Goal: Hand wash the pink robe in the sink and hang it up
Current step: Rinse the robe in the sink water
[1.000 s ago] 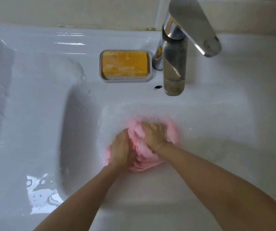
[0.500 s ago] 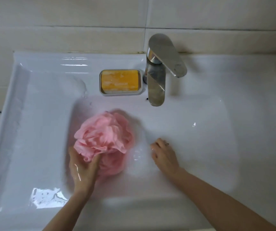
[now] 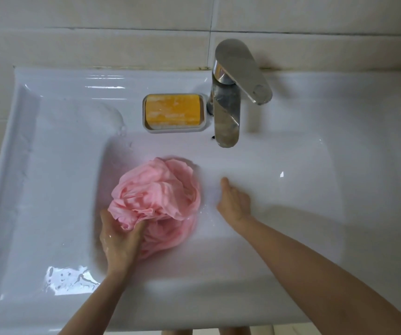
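The pink robe sits bunched and wet in the left part of the sink basin. The left hand has its grip closed on the near folds. The right hand lies loose and empty just beside the robe. To scrub well, I judge, the right should take a second fold and rub it against the first. The soap is near.

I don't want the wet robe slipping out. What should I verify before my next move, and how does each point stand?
1. Left hand grips pink robe: ok.
2. Right hand on the robe: not ok; it lies open in the sink, apart from it.
3. Robe inside sink: ok.
4. Soap in its dish: ok.
5. Faucet off: ok, no stream shows.
6. Robe clean of suds: cannot tell.
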{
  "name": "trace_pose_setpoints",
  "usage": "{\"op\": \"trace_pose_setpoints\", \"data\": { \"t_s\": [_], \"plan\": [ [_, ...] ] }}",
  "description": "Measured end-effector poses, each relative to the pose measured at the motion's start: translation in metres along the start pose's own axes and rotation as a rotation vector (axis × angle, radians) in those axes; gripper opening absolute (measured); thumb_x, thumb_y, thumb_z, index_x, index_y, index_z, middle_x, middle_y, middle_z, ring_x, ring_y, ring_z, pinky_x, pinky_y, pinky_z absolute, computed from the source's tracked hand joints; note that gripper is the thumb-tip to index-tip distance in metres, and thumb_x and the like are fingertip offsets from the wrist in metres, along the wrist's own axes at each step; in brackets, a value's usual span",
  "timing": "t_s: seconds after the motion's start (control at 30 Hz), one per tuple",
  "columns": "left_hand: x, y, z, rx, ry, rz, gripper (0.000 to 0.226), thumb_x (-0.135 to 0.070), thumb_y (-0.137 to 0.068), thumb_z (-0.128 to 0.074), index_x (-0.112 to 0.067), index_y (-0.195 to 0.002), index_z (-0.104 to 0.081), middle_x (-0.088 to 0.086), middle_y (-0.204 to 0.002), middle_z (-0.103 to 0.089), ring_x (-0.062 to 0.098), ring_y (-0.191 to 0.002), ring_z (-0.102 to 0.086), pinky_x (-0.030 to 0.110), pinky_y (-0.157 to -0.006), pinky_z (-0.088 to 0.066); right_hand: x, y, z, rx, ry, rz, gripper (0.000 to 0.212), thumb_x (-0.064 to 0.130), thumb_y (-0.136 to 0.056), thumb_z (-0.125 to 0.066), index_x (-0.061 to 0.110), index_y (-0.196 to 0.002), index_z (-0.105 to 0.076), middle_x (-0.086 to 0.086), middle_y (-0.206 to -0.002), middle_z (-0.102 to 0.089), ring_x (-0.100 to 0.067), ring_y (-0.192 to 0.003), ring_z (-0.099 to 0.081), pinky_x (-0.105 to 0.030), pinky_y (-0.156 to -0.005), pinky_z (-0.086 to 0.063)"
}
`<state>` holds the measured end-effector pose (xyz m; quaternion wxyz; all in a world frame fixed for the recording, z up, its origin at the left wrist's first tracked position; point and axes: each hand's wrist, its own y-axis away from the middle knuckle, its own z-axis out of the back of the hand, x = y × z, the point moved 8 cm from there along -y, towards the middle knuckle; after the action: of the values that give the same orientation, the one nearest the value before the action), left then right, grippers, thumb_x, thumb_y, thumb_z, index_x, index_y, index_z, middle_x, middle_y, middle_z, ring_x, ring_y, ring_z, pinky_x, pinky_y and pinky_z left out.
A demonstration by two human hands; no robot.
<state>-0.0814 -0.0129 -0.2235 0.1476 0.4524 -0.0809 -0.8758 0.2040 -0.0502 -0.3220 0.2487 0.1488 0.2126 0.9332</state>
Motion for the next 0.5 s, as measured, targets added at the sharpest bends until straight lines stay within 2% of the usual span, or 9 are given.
{"op": "trace_pose_setpoints", "data": {
  "t_s": [0.1,0.27,0.5],
  "plan": [
    [-0.001,0.000,0.000,-0.004,-0.007,-0.004,0.061,-0.055,-0.046,-0.059,-0.018,-0.092,-0.041,0.003,-0.088,-0.059,0.024,-0.081,-0.056,0.033,-0.072,-0.043,0.003,0.003,0.001,-0.027,-0.024,0.071,0.042,0.017,-0.086,-0.053,0.015,-0.126,-0.039,-0.009,-0.112,-0.061,-0.031,-0.099,-0.062,-0.034,-0.073,-0.045],
    [-0.001,0.000,0.000,-0.007,-0.003,-0.001,0.060,-0.054,-0.046,-0.059,-0.018,-0.092,-0.042,0.001,-0.085,-0.059,0.023,-0.080,-0.056,0.032,-0.072,-0.044,-0.003,0.011,-0.001,-0.024,-0.079,0.175,0.037,0.024,-0.088,-0.052,0.021,-0.125,-0.045,-0.008,-0.111,-0.057,-0.033,-0.094,-0.061,-0.034,-0.072,-0.045],
    [-0.004,0.000,0.000,-0.003,-0.003,-0.022,0.058,-0.053,-0.046,-0.059,-0.021,-0.092,-0.042,0.001,-0.087,-0.059,0.023,-0.080,-0.056,0.033,-0.072,-0.044,-0.004,0.011,-0.001,-0.051,-0.105,0.165,0.037,0.032,-0.090,-0.053,0.024,-0.126,-0.047,-0.007,-0.113,-0.058,-0.032,-0.097,-0.061,-0.034,-0.074,-0.046]
  ]
}}
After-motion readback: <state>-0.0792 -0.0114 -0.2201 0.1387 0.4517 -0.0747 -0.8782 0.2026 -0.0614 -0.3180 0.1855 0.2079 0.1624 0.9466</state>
